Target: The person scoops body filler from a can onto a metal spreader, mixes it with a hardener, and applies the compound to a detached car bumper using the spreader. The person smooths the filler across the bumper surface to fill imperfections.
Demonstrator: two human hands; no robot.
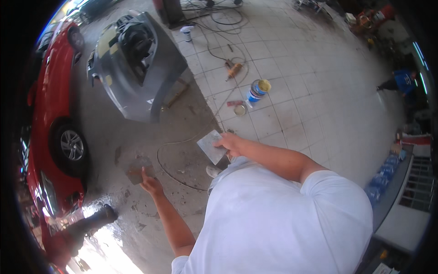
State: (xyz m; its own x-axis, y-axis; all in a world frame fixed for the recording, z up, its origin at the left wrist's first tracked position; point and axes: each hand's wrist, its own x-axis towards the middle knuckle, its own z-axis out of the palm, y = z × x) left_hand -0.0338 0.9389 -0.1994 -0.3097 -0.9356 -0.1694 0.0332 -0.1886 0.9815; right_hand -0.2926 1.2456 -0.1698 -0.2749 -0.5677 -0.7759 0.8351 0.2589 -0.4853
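Pinched by one edge — probably to keep its face free — a pale flat plate sits in the right hand; I see the left hand gripping a thin dark blade likewise. Ahead on the tiles, a round lid lies beside the blue tin, leaving its mouth reachable, I judge; leftward stands the grey car panel.

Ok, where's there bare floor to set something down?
The tiled floor right of the blue can, beyond your right forearm, looks bare. So does the dark floor between the front wheel of the red car and the grey car panel. Left of the can it's crowded: lid, red item, orange tool. A hose loops between your left hand and right hand.
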